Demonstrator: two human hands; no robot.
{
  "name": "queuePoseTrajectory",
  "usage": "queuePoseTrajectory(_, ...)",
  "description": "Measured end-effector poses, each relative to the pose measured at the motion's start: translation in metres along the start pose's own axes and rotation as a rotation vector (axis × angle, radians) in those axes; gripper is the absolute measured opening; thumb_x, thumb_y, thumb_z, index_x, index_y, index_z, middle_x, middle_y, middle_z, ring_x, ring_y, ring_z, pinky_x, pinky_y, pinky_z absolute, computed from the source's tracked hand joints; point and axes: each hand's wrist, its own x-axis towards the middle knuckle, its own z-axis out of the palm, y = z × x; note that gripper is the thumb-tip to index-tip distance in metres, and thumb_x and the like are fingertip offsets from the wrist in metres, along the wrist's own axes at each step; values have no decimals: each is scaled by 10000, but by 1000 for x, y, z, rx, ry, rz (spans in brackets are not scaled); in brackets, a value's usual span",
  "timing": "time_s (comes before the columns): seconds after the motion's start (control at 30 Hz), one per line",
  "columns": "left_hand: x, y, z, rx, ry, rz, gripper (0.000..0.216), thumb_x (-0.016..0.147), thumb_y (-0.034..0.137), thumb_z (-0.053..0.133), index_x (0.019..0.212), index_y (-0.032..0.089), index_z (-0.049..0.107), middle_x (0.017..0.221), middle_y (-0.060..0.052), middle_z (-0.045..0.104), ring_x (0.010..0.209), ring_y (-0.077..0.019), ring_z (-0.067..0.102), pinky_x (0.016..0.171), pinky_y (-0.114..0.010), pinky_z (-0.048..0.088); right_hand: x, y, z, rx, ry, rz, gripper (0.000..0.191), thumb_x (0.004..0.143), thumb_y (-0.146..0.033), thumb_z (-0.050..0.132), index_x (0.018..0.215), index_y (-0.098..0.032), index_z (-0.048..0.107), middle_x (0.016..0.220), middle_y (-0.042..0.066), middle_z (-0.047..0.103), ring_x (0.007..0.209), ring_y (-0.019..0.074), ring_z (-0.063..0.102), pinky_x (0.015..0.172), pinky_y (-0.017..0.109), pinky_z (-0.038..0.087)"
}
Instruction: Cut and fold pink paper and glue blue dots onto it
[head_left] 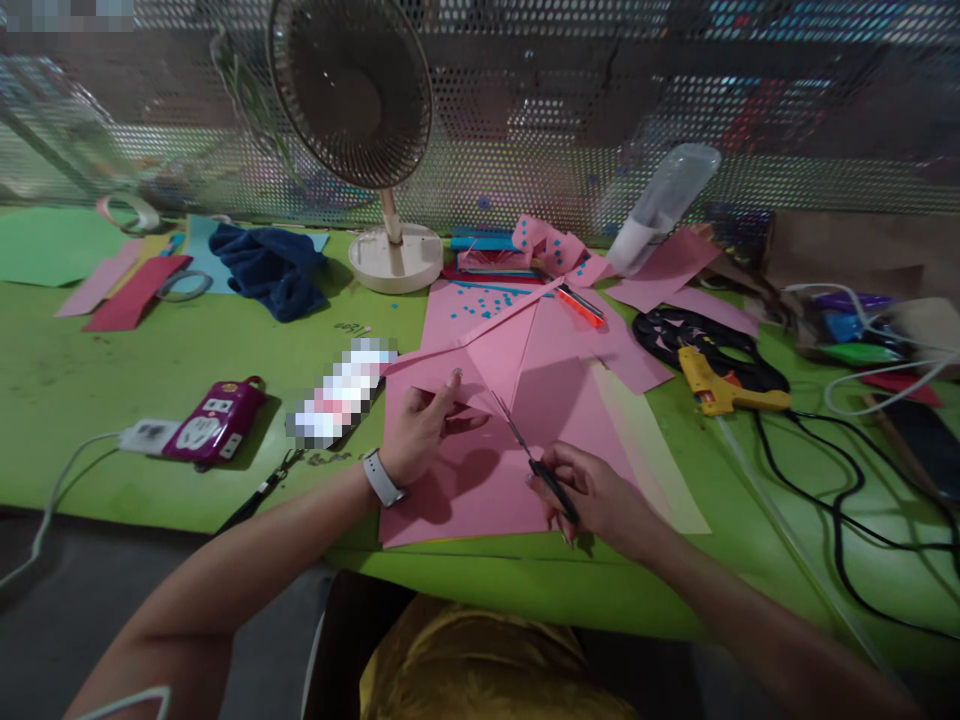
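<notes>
"Pink paper [511, 345], smooth, narrowing to a point: where?"
"Glossy green table [76, 370], over flat pink sheets [465, 520]. Left hand [426, 425] part-curled, thumb near paper's edge; can't tell if pinching."
"Right?"
"Right hand [591, 488] grips scissors [553, 488], dark plastic-looking handles, slim metal blades at the paper's tip."

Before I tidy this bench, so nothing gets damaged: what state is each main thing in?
Scissors: held in the right hand, blade gap unclear.
Large pink sheet: lying flat.
Left hand: over the large pink sheet, grip unclear.
Fan: upright, spinning or stopped unclear.
Glue gun: on its side, heat unclear.
Blue cloth: crumpled.
Purple device: white plug attached.
Bottle: white end down.
</notes>
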Motion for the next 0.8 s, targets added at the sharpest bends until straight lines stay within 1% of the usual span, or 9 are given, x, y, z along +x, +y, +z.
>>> queuePoseTrajectory(0.23, 2, -2, -2, 0, 10, 11, 466, 665, 479, 794, 525, 129, 520, 523, 58, 469, 526, -77, 576, 705, -325, 629, 0, -2, 1, -3, 26, -5, 442, 746, -584, 684, 771, -219, 437, 560, -72, 533, 386, 58, 454, 362, 187, 391)
queuePoseTrajectory(0.4, 2, -3, -2, -12, 16, 69, 444, 688, 447, 788, 532, 130, 519, 549, 70, 454, 523, -46, 509, 723, -332, 632, -1, -3, 1, -5, 29, 9, 429, 758, -575, 675, 767, -215, 443, 549, -71, 540, 362, 49, 420, 336, 177, 328)
queuePoseTrajectory(0.5, 1, -1, -2, -18, -4, 75, 451, 685, 463, 781, 527, 139, 510, 561, 67, 444, 566, -58, 527, 730, -322, 629, -1, -2, -1, -2, 26, 11, 418, 766, -568, 671, 769, -216, 445, 550, -68, 547, 360, 48, 408, 330, 178, 306)
queuePoseTrajectory(0.6, 1, 1, -1, -8, -8, 75, 436, 653, 465, 801, 539, 140, 533, 575, 64, 451, 601, -67, 549, 733, -303, 622, -1, -1, -1, 5, 40, 3, 433, 751, -576, 683, 762, -219, 438, 546, -69, 539, 359, 49, 396, 324, 185, 294)
queuePoseTrajectory(0.67, 1, 0, -2, 6, -5, 78, 428, 658, 460, 802, 540, 139, 544, 564, 67, 454, 568, -55, 523, 727, -297, 619, -1, -1, -1, -2, 46, 1, 437, 747, -580, 686, 762, -218, 442, 550, -69, 534, 365, 49, 396, 327, 186, 295)
queuePoseTrajectory(0.8, 4, -4, -4, 27, 6, 87, 455, 705, 459, 772, 505, 144, 512, 513, 73, 431, 497, -41, 464, 735, -319, 619, -1, -3, -1, -5, 46, 19, 435, 751, -587, 675, 755, -218, 446, 545, -69, 530, 367, 50, 381, 334, 187, 302)
